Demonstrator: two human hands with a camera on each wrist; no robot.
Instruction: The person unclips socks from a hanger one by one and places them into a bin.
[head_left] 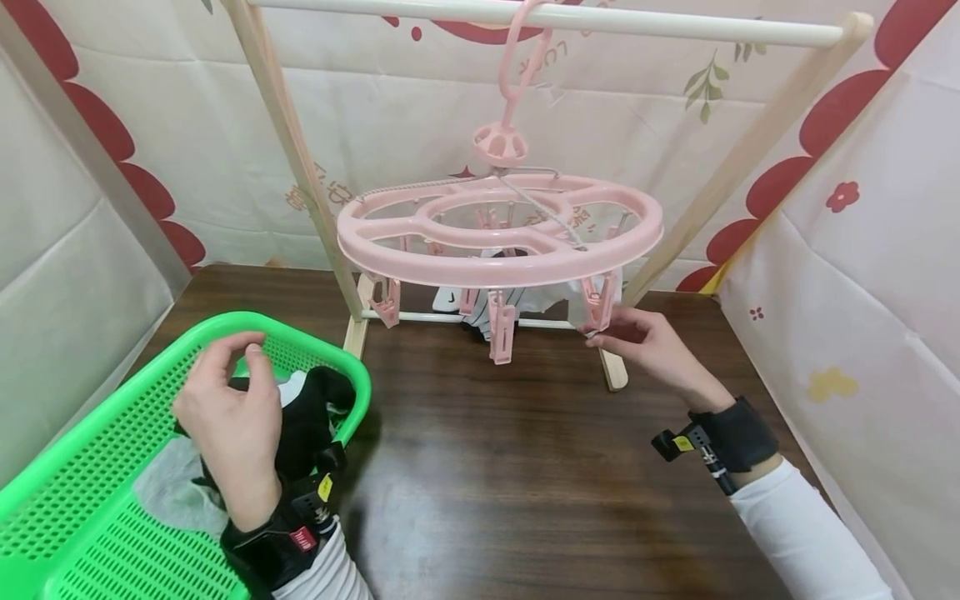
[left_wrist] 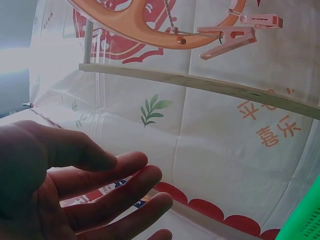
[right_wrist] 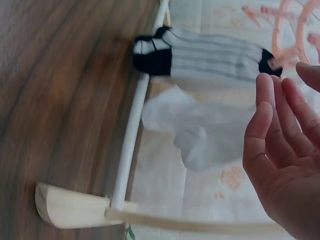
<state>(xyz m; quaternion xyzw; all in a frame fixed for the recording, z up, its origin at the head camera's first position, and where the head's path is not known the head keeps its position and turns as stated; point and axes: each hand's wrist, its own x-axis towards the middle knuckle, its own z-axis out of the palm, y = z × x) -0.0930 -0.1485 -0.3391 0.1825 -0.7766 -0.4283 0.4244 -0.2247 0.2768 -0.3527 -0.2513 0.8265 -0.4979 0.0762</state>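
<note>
A pink oval clip hanger (head_left: 450, 271) hangs by its hook, with pink clothespins (head_left: 501, 329) dangling below. Beneath its right front is my right hand (head_left: 660, 346), close to a clothespin (head_left: 598, 302). In the right wrist view, the thumb stands apart from nearly straight fingers (right_wrist: 265, 95); a white sock (right_wrist: 210, 125) passes behind them. A striped sock with black ends (right_wrist: 215, 57) hangs beside it. My left hand (head_left: 232, 417) is above the green basket (head_left: 352, 367), its fingers loosely bent and holding nothing. Black and grey garments (head_left: 176, 483) lie in the basket.
A wooden rack with a white top rail (head_left: 675, 27) carries the hanger; its slanted legs (head_left: 712, 179) reach the dark wooden table (head_left: 525, 483). A low white bar (right_wrist: 131, 150) joins the rack's feet. Printed cloth walls (head_left: 847, 275) enclose the back and sides.
</note>
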